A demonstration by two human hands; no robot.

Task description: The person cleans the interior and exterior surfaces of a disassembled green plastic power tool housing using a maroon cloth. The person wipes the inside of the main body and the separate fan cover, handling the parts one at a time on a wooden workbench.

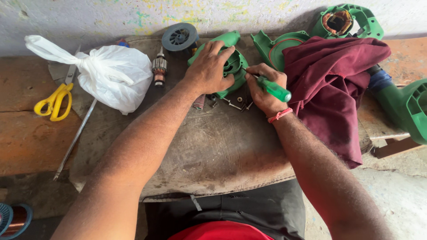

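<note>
My left hand (209,69) presses down on a green plastic tool housing (231,53) that lies on a worn brown work surface (222,146). My right hand (262,89) grips a green-handled screwdriver (273,89), its tip pointed at the housing's right edge. Small screws and a spring (231,104) lie loose just in front of the housing, between my two hands.
A knotted white plastic bag (111,73) sits at the left, with a motor armature (159,71) and a grey fan wheel (179,36) beside it. Yellow scissors (55,102) and a metal rod (75,138) lie further left. A maroon cloth (331,84) and more green housing parts (347,22) fill the right.
</note>
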